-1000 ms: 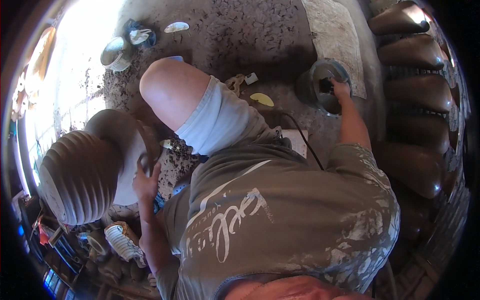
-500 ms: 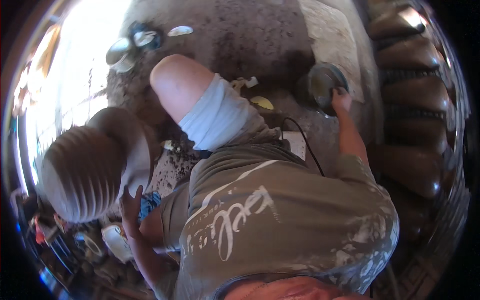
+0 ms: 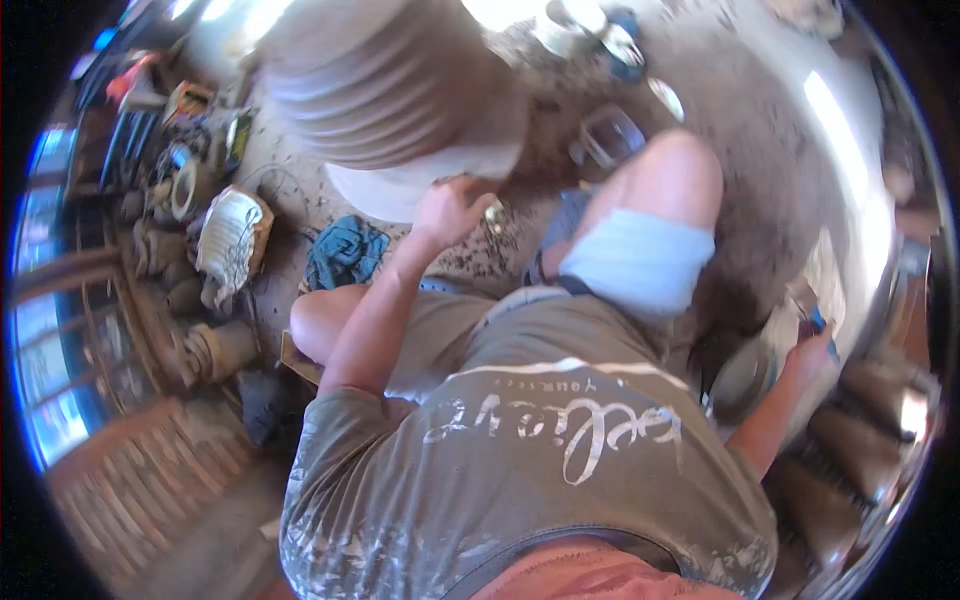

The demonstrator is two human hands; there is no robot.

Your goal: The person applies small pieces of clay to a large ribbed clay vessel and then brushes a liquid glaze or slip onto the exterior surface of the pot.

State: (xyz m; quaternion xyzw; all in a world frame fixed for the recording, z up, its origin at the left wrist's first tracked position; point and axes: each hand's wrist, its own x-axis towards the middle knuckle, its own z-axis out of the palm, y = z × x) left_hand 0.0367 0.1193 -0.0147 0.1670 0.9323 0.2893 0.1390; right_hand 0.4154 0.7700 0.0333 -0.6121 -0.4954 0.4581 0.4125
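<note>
A big ribbed clay pot (image 3: 390, 80) stands on a pale round wheel head (image 3: 375, 190) in front of me. My left hand (image 3: 450, 210) is at the near edge of that disc, thumb apart from the fingers, with nothing seen in it. Out to the right, my right hand (image 3: 815, 355) is closed on a blue-handled tool (image 3: 803, 298) with a flat brownish end. Motion blur hides its exact kind. Just left of this hand is a dark round bucket (image 3: 742, 382).
A teal cloth (image 3: 345, 252) lies near my left knee, beside a pale ribbed tray (image 3: 232, 238). Beyond my other knee are a clear container (image 3: 610, 137) and a white bucket (image 3: 566, 28). Several brown clay pieces (image 3: 855, 440) line the right side.
The view has swung left, bringing the pot to the upper middle. My right hand has left the bucket's rim and now holds the blue-handled tool. My left hand stays near the wheel head.
</note>
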